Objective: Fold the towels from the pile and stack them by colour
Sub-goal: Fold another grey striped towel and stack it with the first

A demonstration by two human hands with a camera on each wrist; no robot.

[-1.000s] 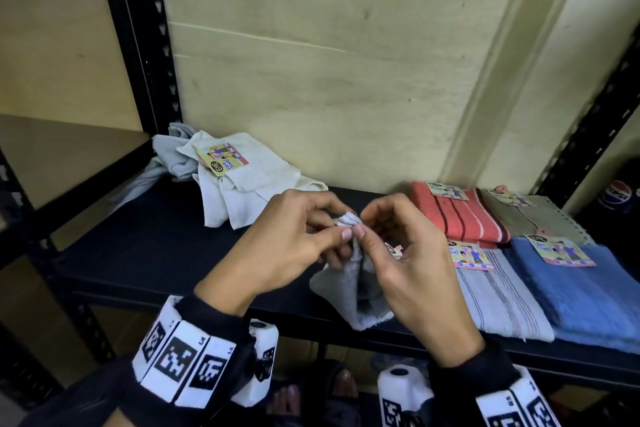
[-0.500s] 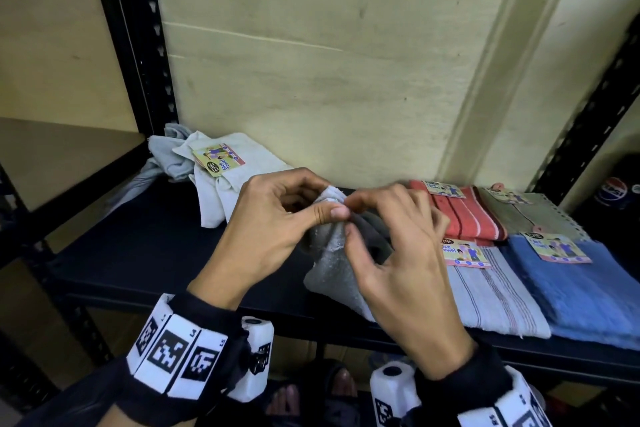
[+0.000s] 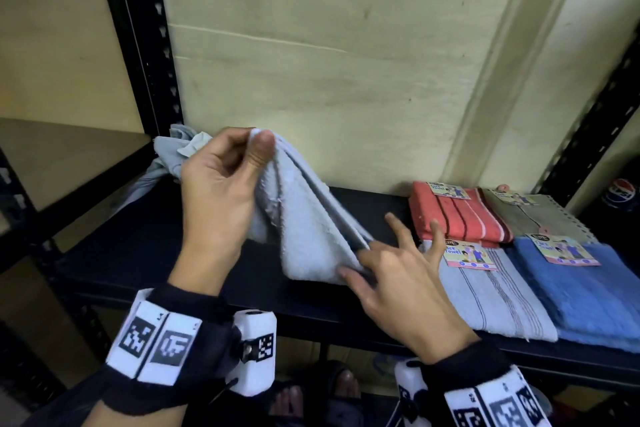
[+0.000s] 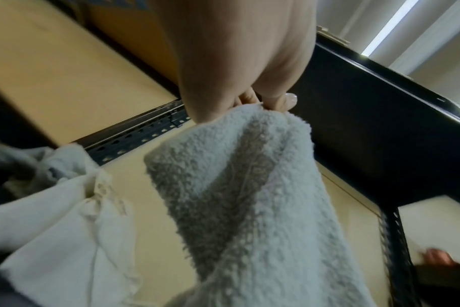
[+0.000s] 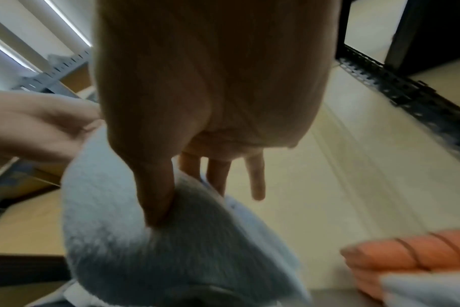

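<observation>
Holding the pale grey towel (image 3: 304,218) stretched between both hands: left hand (image 3: 221,180) pinches its upper corner, thumb against fingers; right hand (image 3: 398,274) pinches the lower end, other fingers spread. Long axis slopes down from left hand to right. The folded grey striped towel (image 3: 485,295) lies just right of the right hand, probably the matching stack.

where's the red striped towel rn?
Head view: the red striped towel lies folded at the back right of the black shelf, left of the olive towel and behind the grey striped towel.
</observation>
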